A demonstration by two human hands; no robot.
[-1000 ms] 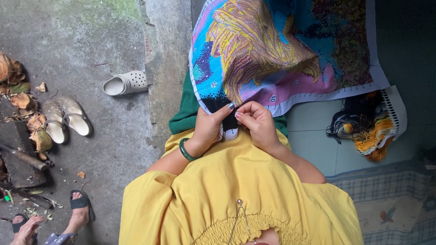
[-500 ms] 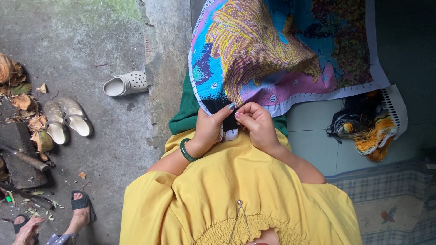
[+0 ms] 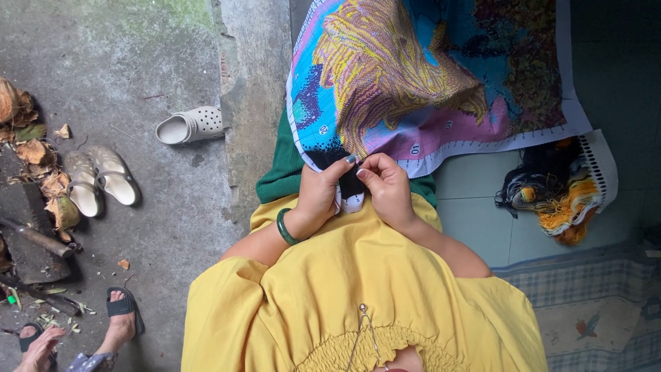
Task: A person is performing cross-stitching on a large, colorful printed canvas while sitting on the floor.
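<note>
A large cross-stitch canvas (image 3: pixel 441 76) in blue, pink and yellow thread drapes over my lap. My left hand (image 3: pixel 318 193), with a green bangle on the wrist, pinches the canvas at its near edge by a black stitched patch. My right hand (image 3: pixel 387 186) is closed on the same edge, fingertips touching the left thumb. Whether a needle is between the fingers is too small to tell. I wear a yellow top over green trousers.
A white basket (image 3: pixel 599 172) holds tangled yellow, orange and black yarn (image 3: pixel 551 200) at the right. A checked mat (image 3: pixel 592 303) lies lower right. On the concrete at left are a white clog (image 3: pixel 189 125), a pair of sandals (image 3: pixel 96 180), dry husks and another person's sandalled foot (image 3: pixel 122 318).
Both hands stay on the canvas edge with only slight finger movement. The other person's foot at lower left has shifted a little.
</note>
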